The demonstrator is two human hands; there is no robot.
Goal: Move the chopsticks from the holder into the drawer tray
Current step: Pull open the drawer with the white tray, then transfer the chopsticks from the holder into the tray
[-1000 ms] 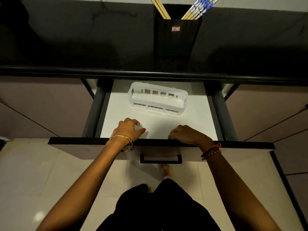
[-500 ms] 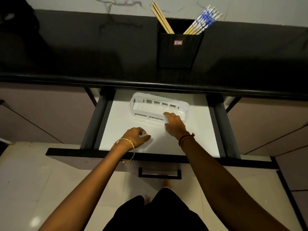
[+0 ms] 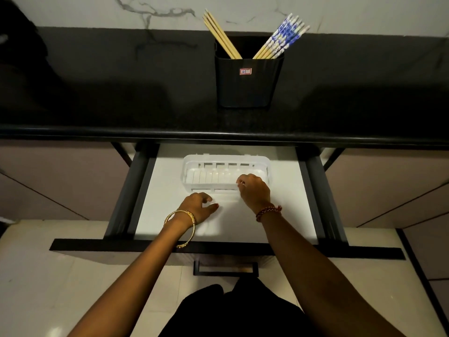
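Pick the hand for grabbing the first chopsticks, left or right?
Probably left. The left hand rests free on the drawer floor; the right hand grips the tray rim. Chopsticks stand in the holder.

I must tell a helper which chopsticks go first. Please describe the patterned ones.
On the black counter stands a black holder. Its right bunch leans right, with blue-and-white tops; the left bunch is plain.
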